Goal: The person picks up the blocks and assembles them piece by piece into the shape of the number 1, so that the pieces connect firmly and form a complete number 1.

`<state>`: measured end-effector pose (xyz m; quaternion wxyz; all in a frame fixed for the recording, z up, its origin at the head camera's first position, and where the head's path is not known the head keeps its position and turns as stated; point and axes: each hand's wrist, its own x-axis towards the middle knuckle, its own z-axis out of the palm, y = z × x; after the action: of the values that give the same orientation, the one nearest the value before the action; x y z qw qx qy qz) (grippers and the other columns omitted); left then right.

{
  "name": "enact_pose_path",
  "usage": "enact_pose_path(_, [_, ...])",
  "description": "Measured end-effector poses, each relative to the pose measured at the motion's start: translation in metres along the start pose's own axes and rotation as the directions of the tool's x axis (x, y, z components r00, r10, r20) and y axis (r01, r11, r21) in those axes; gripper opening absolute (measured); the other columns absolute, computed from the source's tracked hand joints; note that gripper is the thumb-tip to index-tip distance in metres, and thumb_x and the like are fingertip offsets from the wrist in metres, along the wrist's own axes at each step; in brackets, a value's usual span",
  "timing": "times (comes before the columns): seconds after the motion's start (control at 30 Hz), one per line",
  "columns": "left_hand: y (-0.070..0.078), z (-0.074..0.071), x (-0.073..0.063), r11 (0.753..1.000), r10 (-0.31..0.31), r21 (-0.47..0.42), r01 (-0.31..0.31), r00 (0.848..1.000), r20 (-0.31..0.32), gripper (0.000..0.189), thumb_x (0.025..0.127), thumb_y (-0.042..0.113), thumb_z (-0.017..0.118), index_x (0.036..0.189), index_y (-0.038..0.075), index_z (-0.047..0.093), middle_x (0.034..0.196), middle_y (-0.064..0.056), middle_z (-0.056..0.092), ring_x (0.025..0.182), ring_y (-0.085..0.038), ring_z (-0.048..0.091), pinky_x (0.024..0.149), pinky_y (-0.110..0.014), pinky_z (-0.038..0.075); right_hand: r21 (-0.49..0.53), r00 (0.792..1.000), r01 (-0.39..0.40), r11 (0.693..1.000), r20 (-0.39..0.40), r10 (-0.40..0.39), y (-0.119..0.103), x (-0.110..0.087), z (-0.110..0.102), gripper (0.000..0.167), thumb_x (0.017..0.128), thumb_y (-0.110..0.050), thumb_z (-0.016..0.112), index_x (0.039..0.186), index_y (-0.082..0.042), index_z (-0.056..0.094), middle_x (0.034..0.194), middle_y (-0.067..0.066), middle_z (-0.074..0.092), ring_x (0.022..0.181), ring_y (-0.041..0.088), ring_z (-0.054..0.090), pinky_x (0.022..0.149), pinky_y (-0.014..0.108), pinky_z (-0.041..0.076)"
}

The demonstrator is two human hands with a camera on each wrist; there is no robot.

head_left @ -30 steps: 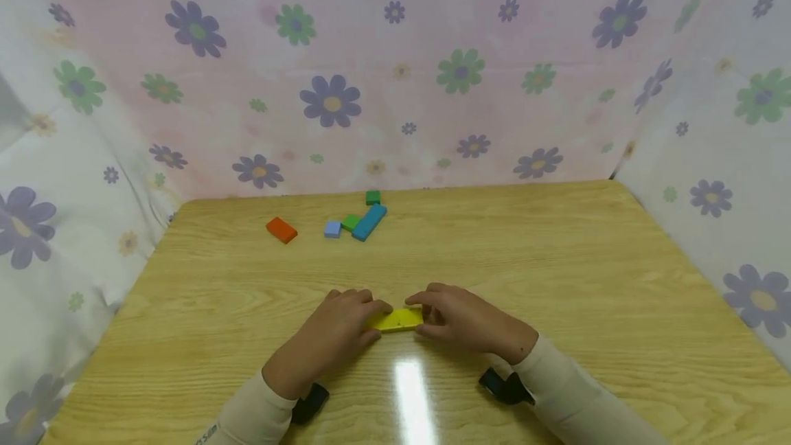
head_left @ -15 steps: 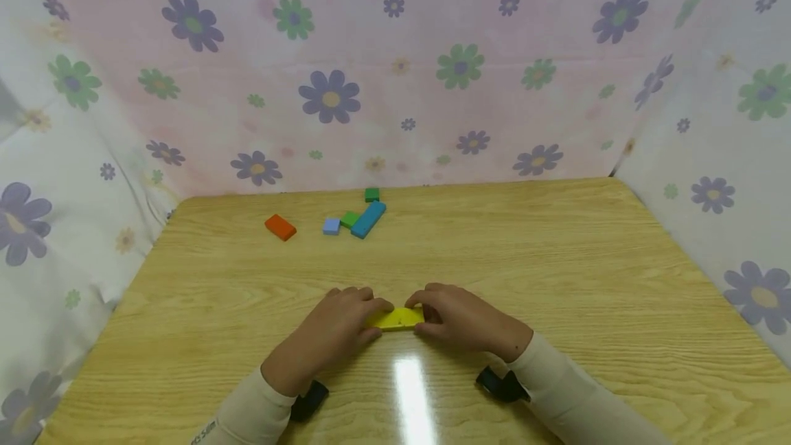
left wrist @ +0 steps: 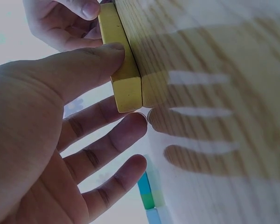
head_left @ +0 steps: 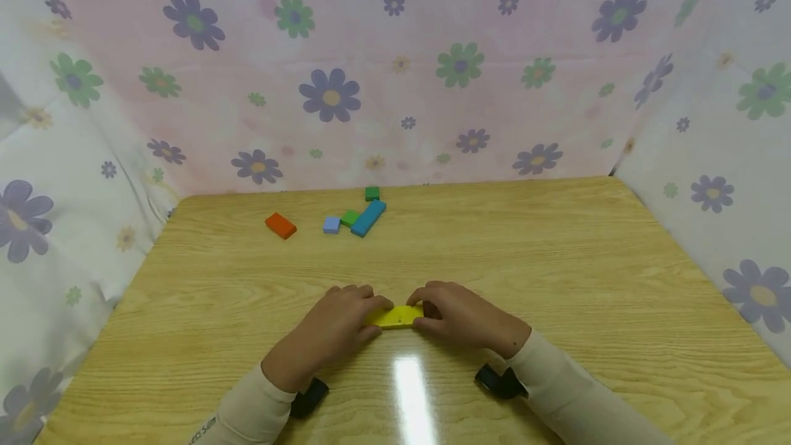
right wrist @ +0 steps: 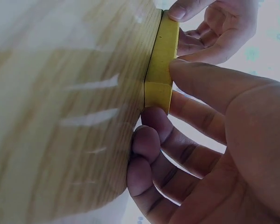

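A flat yellow block (head_left: pixel 398 317) lies on the table near its front, between both hands. My left hand (head_left: pixel 334 327) pinches its left end, the thumb on the near side and the forefinger at the far side. At the right end, my right hand (head_left: pixel 465 316) pinches it in the same way. In the left wrist view the yellow block (left wrist: pixel 126 84) rests against the wood, the thumb on its face and the other fingers spread. The right wrist view has the yellow block (right wrist: pixel 159 60) flat on the table, with several fingertips touching the wood beyond its end.
Toward the back of the wooden table (head_left: pixel 525 246) lie an orange-red block (head_left: pixel 281 225), a pale blue block (head_left: pixel 331 225), a light green block (head_left: pixel 349 218), a long blue block (head_left: pixel 369 218) and a dark green block (head_left: pixel 372 194). A flowered cloth (head_left: pixel 395 88) hangs behind.
The view has shifted very slightly. Both hands keep their grip on the yellow block, which shows almost no movement.
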<state>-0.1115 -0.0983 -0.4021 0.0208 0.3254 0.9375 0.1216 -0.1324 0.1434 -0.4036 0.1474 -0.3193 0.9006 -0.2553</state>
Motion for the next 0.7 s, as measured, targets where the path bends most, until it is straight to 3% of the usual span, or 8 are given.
enact_pose_path(0.4, [-0.005,-0.004,0.000,1.000,-0.007,-0.016,0.008,1.000,0.020,0.035,0.093,0.034,0.072,0.125,0.021,0.069,0.104,0.005,0.066,0.087,-0.010,0.059,0.078,-0.035,0.049,0.000,1.000,-0.030,1.000,0.007,0.030,-0.003,0.002,-0.002,0.029,0.095,-0.022,0.069,0.121,-0.009,0.067,0.084,-0.009,0.057,0.068,0.005,0.049,0.062,0.021,0.044])
enact_pose_path(0.57, [-0.022,-0.009,0.003,0.991,-0.086,-0.098,0.091,0.995,0.051,0.035,0.098,0.036,0.064,0.129,0.020,0.067,0.107,0.005,0.067,0.092,-0.012,0.062,0.084,-0.039,0.052,0.016,0.999,-0.039,0.999,0.020,0.039,-0.002,0.002,-0.001,0.030,0.096,-0.021,0.069,0.122,-0.008,0.067,0.081,-0.010,0.058,0.068,0.004,0.050,0.064,0.022,0.045])
enact_pose_path(0.7, [-0.042,-0.012,0.006,0.977,-0.167,-0.126,0.170,0.985,0.033,0.032,0.098,0.032,0.064,0.128,0.019,0.068,0.105,0.006,0.067,0.092,-0.012,0.063,0.084,-0.040,0.053,0.014,0.999,-0.024,1.000,0.028,0.023,-0.001,0.003,0.001,0.031,0.096,-0.021,0.068,0.124,-0.007,0.066,0.080,-0.010,0.057,0.068,0.005,0.049,0.065,0.023,0.045])
